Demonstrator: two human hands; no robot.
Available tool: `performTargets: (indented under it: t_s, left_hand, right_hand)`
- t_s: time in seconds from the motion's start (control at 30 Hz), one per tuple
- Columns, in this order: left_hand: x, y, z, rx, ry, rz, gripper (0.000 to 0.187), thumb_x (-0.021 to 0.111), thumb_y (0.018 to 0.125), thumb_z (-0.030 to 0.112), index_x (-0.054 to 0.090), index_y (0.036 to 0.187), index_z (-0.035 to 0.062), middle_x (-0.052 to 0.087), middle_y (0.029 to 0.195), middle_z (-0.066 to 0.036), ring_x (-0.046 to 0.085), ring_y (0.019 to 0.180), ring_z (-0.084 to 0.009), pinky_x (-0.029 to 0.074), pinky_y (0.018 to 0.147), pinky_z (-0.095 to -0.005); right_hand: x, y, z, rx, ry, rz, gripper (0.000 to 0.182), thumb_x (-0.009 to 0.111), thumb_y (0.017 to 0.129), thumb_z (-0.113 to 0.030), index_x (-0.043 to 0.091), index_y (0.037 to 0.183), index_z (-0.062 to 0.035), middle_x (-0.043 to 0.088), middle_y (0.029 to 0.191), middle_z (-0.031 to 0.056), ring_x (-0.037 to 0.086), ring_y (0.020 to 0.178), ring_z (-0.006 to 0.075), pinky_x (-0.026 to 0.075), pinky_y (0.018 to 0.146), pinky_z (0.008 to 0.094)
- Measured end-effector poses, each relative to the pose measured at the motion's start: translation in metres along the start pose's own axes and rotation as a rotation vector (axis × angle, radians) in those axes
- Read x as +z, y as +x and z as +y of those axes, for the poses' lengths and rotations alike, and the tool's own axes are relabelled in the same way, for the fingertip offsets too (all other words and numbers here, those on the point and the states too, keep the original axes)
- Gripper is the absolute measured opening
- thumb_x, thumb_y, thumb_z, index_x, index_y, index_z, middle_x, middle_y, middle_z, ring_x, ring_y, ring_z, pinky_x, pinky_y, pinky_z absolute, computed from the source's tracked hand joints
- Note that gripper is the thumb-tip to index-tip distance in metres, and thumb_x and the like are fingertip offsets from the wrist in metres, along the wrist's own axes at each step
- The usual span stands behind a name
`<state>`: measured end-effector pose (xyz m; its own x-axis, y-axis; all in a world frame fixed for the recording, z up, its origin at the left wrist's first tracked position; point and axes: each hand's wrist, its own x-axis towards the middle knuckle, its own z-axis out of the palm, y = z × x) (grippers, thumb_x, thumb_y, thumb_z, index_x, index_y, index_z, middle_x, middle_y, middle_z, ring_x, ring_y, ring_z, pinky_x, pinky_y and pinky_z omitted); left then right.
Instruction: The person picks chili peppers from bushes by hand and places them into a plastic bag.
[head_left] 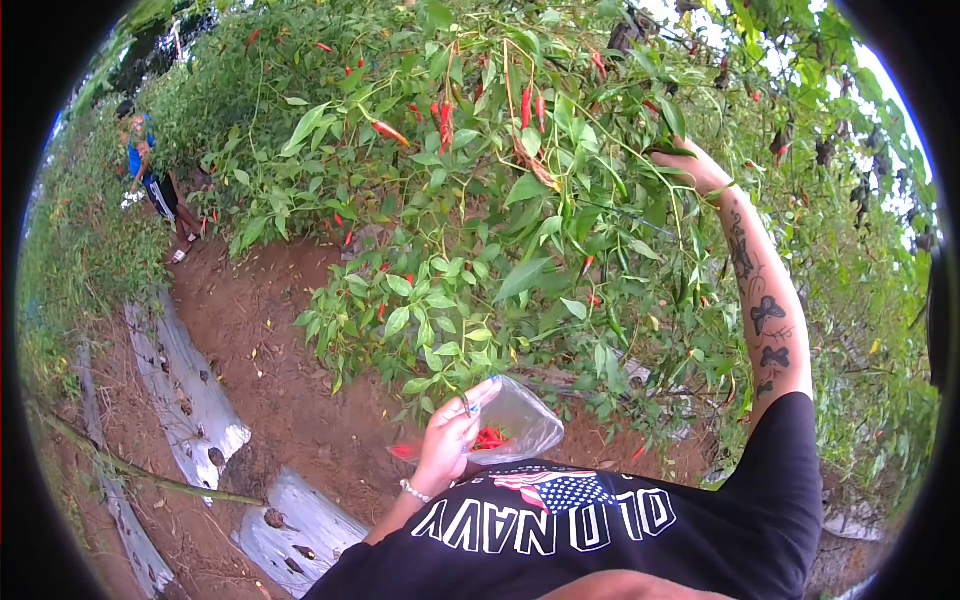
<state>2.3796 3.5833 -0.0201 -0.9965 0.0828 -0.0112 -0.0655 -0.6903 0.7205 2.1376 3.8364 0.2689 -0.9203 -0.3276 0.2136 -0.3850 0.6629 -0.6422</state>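
Observation:
Low in the middle, my left hand (452, 438) is closed on the rim of a clear plastic bag (540, 420). Inside the bag lie red chili peppers (490, 438). My right hand (690, 168) reaches up among the leaves of a chili plant (520, 275) at the upper right. Leaves cover most of its fingers, so their grip is hidden. Ripe red chilies (445, 125) hang from the branches to the left of that hand. Green chilies (616, 325) hang lower down, below it.
Brown soil (285, 340) runs between the plant rows. Torn silver plastic mulch (185, 390) covers strips at the left, with a thin branch (150, 475) across it. Another person (150, 170) stands farther off by the plants at the upper left.

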Motion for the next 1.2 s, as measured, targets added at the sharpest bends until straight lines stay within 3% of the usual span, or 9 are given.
performTargets:
  t_s: [0.37,0.67,0.83,0.93,0.97,1.0,1.07,1.13,1.2]
  left_hand:
    - [0.004,0.003,-0.001,-0.013,-0.001,-0.036,0.039,0.036,0.082,-0.002,0.041,0.121,-0.0027,0.045,0.124,-0.015,0.028,0.047,-0.0009,0.026,0.044,-0.0136]
    - [0.005,0.001,-0.002,-0.007,-0.019,-0.040,0.038,0.037,0.084,0.001,0.040,0.121,-0.0034,0.044,0.125,-0.016,0.028,0.047,-0.0005,0.027,0.044,-0.0130]
    - [0.002,0.003,-0.006,0.008,-0.041,-0.041,0.037,0.034,0.084,-0.002,0.044,0.120,-0.0009,0.050,0.120,-0.009,0.025,0.047,0.0006,0.023,0.042,-0.0131]
    - [0.004,0.002,-0.003,-0.015,-0.013,-0.045,0.037,0.034,0.084,-0.002,0.045,0.120,0.0000,0.050,0.120,-0.008,0.024,0.047,0.0005,0.022,0.042,-0.0129]
    - [0.002,0.002,-0.003,-0.012,-0.010,-0.052,0.037,0.037,0.084,0.002,0.044,0.120,-0.0018,0.048,0.123,-0.011,0.025,0.048,-0.0009,0.025,0.045,-0.0136]
    - [0.002,0.003,-0.002,0.003,-0.023,-0.048,0.037,0.037,0.084,0.002,0.044,0.120,-0.0018,0.048,0.123,-0.011,0.025,0.048,-0.0009,0.025,0.045,-0.0136]
    - [0.003,0.003,-0.002,-0.020,-0.008,-0.026,0.038,0.036,0.082,0.000,0.044,0.119,-0.0019,0.048,0.122,-0.011,0.024,0.047,-0.0006,0.025,0.044,-0.0134]
    - [0.004,0.003,0.000,0.000,-0.027,-0.040,0.039,0.036,0.081,-0.001,0.045,0.119,-0.0020,0.048,0.122,-0.011,0.024,0.046,-0.0003,0.025,0.044,-0.0132]
    - [0.002,0.004,0.000,0.013,-0.043,-0.057,0.040,0.035,0.080,-0.002,0.045,0.119,-0.0020,0.048,0.122,-0.010,0.024,0.046,0.0001,0.025,0.044,-0.0130]
  right_hand:
    - [-0.023,0.032,0.037,-0.629,-0.554,-0.024,0.028,0.055,0.081,-0.015,0.049,0.105,-0.0024,0.057,0.093,0.0135,0.054,0.085,0.0238,0.042,0.076,0.0340]
    - [-0.032,0.050,0.064,0.030,0.341,-0.070,0.050,0.041,0.088,-0.042,0.039,0.123,-0.0069,0.049,0.113,0.0059,0.048,0.096,0.0148,0.041,0.081,0.0304]
    - [-0.022,0.033,0.034,-0.418,0.122,-0.004,0.044,0.053,0.082,-0.014,0.037,0.120,0.0000,0.049,0.111,0.0082,0.047,0.097,0.0124,0.040,0.079,0.0249]
    - [-0.023,0.021,-0.007,-0.065,-0.331,-0.054,0.031,0.053,0.084,-0.019,0.046,0.107,0.0006,0.053,0.101,0.0063,0.048,0.088,0.0105,0.040,0.076,0.0214]
    - [0.000,0.002,-0.007,-0.127,0.274,0.165,0.030,0.051,0.085,-0.021,0.048,0.108,-0.0010,0.053,0.105,0.0062,0.051,0.087,0.0117,0.040,0.076,0.0220]
    - [-0.051,0.062,0.067,0.086,0.811,-0.205,0.033,0.049,0.086,-0.019,0.046,0.114,-0.0018,0.051,0.110,0.0066,0.053,0.090,0.0145,0.040,0.078,0.0242]
    - [-0.034,0.015,0.030,-0.017,0.425,0.131,0.036,0.046,0.087,-0.017,0.044,0.119,-0.0015,0.056,0.105,0.0086,0.056,0.087,0.0174,0.042,0.078,0.0284]
    - [-0.044,0.018,0.024,-0.272,-0.825,0.245,0.034,0.043,0.085,-0.014,0.046,0.117,-0.0015,0.060,0.090,0.0102,0.059,0.076,0.0164,0.047,0.067,0.0290]
    - [-0.060,-0.005,0.000,-0.113,-0.639,0.221,0.032,0.043,0.083,-0.010,0.050,0.113,-0.0020,0.062,0.081,0.0111,0.059,0.067,0.0144,0.047,0.056,0.0282]
